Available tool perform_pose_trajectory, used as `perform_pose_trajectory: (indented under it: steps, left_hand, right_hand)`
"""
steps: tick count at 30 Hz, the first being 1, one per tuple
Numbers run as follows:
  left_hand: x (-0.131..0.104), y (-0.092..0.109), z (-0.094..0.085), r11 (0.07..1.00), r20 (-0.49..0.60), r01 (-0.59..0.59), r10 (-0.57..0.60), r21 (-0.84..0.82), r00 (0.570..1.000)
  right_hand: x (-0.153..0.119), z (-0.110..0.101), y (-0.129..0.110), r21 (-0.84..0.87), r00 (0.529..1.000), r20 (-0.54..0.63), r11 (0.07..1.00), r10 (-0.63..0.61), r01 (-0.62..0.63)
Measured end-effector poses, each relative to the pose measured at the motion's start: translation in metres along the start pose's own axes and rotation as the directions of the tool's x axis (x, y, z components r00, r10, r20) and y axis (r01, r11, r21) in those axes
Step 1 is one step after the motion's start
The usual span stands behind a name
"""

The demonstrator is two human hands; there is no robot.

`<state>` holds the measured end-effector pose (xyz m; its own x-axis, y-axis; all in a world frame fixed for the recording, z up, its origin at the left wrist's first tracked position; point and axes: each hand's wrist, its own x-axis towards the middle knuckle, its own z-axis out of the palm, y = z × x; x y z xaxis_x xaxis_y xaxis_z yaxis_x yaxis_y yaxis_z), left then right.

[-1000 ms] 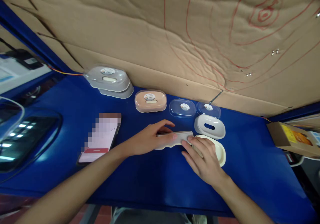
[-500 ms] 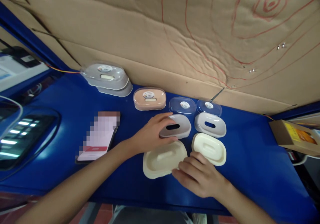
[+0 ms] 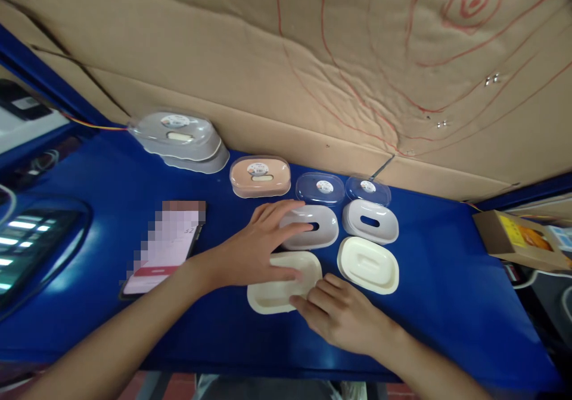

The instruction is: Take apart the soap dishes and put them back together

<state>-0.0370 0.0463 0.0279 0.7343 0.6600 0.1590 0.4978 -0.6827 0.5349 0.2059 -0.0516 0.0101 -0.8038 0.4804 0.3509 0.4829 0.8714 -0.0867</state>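
Shot from head only, facing forward and down, fairly near, over left hand [image 3: 257, 248] and right hand [image 3: 337, 313] onto blue counter [image 3: 241, 343] and cardboard panel [image 3: 201, 42] behind.

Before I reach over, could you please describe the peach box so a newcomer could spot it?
Find the cardboard wall behind the blue table. Near its foot, between the grey stack and two clear lids, sits the oval peach box. Neither neighbour shares its colour.

Bright strips glared off the glossy panel [image 3: 31, 248], and the worktop [image 3: 447, 310] shone beside it. Blocky pixels masked the phone [image 3: 165, 251].
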Motion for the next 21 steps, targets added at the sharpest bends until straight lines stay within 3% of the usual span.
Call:
perform_pose_trajectory:
  steps: [2,5,8,10,12,15,17,21]
  left_hand:
    - [-0.004,0.0,-0.004,0.999,0.062,-0.02,0.018,0.036,0.998]
    - [-0.006,-0.002,0.0,0.993,0.073,-0.036,0.028,0.113,0.997]
    - [-0.003,-0.006,0.01,0.992,0.082,-0.053,0.044,0.115,0.996]
    - [0.0,-0.008,0.015,0.993,0.093,-0.064,0.055,0.099,0.994]
    - [0.002,-0.009,0.018,0.992,0.081,-0.084,0.076,0.098,0.994]
    - [0.003,-0.012,0.02,0.987,0.021,-0.089,0.087,0.133,0.996]
    - [0.004,-0.014,0.02,0.984,-0.02,-0.068,0.073,0.163,0.997]
    - [0.004,-0.016,0.02,0.98,-0.048,-0.035,0.045,0.194,0.998]
  right_hand:
    - [0.0,-0.002,0.003,-0.002,0.999,0.015,0.999,0.033,-0.033]
    - [-0.001,-0.008,0.008,0.034,0.996,0.016,0.996,0.086,-0.087]
    - [-0.004,-0.016,0.018,0.048,0.981,-0.082,0.983,0.178,-0.174]
    - [-0.007,-0.02,0.028,-0.006,0.939,-0.183,0.955,0.29,-0.296]
    - [-0.012,-0.02,0.04,-0.098,0.868,-0.242,0.88,0.433,-0.465]
    - [-0.018,-0.015,0.057,-0.211,0.764,-0.227,0.736,0.604,-0.644]
    - [-0.021,-0.008,0.066,-0.214,0.734,-0.186,0.703,0.653,-0.679]
    - [-0.025,0.003,0.075,-0.143,0.725,-0.134,0.711,0.675,-0.689]
